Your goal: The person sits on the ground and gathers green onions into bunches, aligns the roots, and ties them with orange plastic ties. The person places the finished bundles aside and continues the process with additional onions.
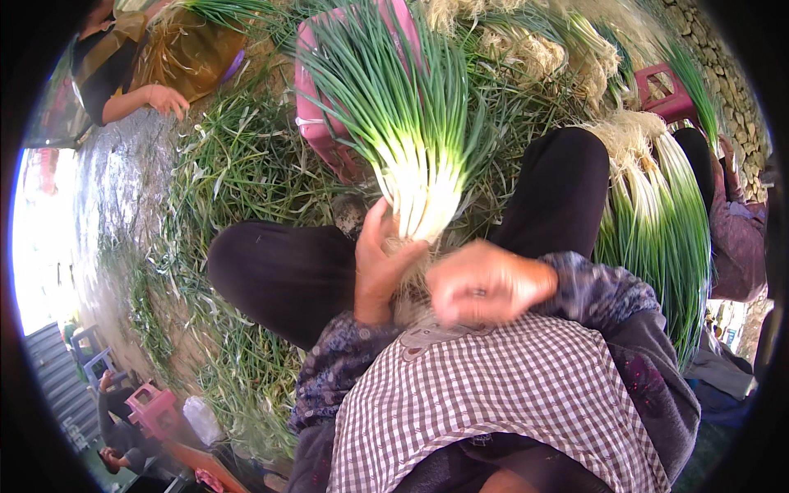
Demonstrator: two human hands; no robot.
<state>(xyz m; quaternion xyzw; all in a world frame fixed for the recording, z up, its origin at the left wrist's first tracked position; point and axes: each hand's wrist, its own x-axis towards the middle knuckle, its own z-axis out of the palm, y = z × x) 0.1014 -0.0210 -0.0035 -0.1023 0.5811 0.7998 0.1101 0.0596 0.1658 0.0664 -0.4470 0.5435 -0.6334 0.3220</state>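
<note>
A bunch of green onions [425, 154] stands between my knees, its leaves fanned away from me over a pink plastic stool. My left hand [382, 265] grips the white root end, thumb across the front. Close beside the roots, on the right, my right hand [490, 283] is blurred by motion; its fingers are curled, and whether they hold anything cannot be told. Thin pale roots hang between the two hands above my checked apron [481, 382]. A larger pile of green onions [659, 215] lies to the right of my knee, roots pointing away from me.
The pink stool [314, 129] stands just ahead, amid loose green leaves [246, 166] on the ground. More rooted bunches [530, 52] lie beyond. A dark red stool [666, 92] is at the right. Other people sit at upper left [123, 92], right [736, 234] and lower left [123, 444].
</note>
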